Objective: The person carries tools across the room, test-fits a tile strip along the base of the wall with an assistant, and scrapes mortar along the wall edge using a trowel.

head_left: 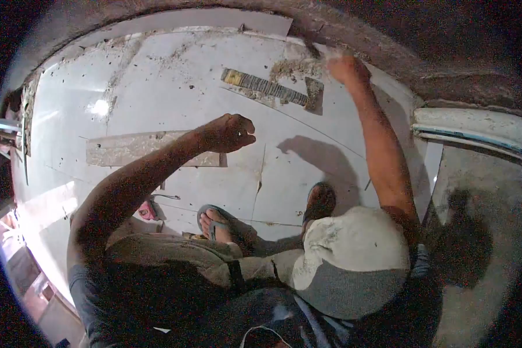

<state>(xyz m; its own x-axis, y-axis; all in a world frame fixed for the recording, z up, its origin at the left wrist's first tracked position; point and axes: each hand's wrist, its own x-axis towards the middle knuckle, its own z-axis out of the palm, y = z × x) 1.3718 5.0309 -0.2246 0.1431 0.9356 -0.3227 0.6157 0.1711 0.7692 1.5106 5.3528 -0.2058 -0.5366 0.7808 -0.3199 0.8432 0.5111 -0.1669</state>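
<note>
My left hand (232,132) hangs loosely curled above the tiled floor, thumb and forefinger slightly apart, and nothing shows in it. Stretched out to the base of the wall, my right hand (349,69) is closed, its fingertips blurred by the sandy rubble. Whatever it may hold there cannot be made out. Between the hands lies a tool with a ribbed, wrapped handle (267,87) and a flat metal head (314,95). Below my left forearm, partly covered by it, rests a mortar-smeared tile strip (139,148).
Crumbled mortar (296,69) is scattered on white floor tiles (174,69) along the rough wall (365,35). A pink tape measure (147,211) sits near my sandalled foot (216,225). At right, a white ledge (472,130) juts out beside a grey floor strip (475,174).
</note>
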